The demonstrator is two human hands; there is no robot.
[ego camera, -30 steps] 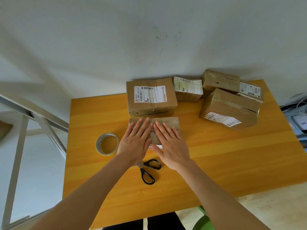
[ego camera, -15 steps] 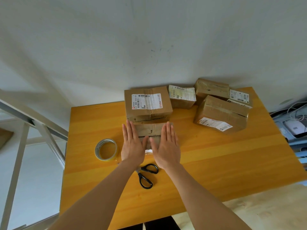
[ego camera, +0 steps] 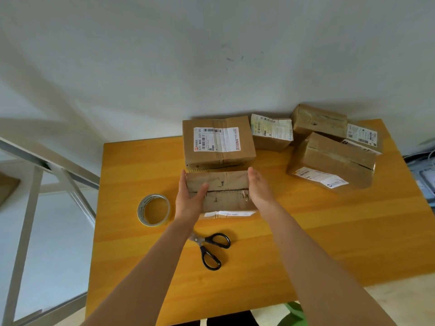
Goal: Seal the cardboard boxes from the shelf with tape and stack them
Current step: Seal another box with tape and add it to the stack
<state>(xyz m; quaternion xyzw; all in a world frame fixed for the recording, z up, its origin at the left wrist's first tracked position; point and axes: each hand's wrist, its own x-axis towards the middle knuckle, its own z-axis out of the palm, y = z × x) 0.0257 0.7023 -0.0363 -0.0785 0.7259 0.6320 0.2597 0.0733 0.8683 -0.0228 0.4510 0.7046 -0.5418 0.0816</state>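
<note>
A small cardboard box (ego camera: pixel 226 191) lies on the orange table (ego camera: pixel 329 231) in front of me, its top seam running left to right and a white label on its near side. My left hand (ego camera: pixel 188 201) holds its left end, fingers along the side and thumb laid over the top. Against the box's right end, my right hand (ego camera: pixel 259 189) presses with straight fingers. A roll of clear tape (ego camera: pixel 141 208) lies flat just left of my left hand. Black-handled scissors (ego camera: pixel 209 250) lie on the table below the box, between my forearms.
A larger labelled box (ego camera: pixel 219 142) stands directly behind the small one, touching it. More boxes sit at the back right: one with a white label (ego camera: pixel 270 132), a big tilted one (ego camera: pixel 334 161) and another behind it (ego camera: pixel 317 118). A white metal frame (ego camera: pixel 30 196) stands left of the table.
Both hands slid off the box's top, where they lay flat side by side, outward to its left and right ends. The box now shows its whole top.
</note>
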